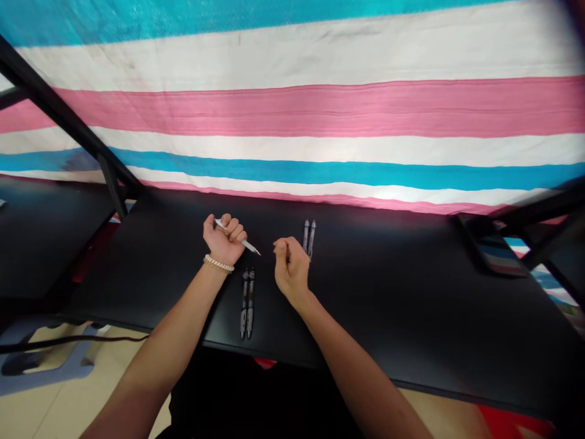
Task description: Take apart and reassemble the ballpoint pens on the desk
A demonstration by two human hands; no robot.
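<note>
A white pen (244, 239) is gripped in the closed fist of the left hand (223, 241), its tip angled toward the right hand (290, 268); a beaded bracelet (219, 263) is worn on the left wrist; the right hand is seen empty, its fingers curled narrowly, and is held just beside a pair of dark pens (309, 238) laid side by side; a second pair of dark pens (247, 303) is laid just below and between the hands; all are placed on a black table (388, 305); a pink, white and blue striped cloth (292, 110) is hung behind it.
</note>
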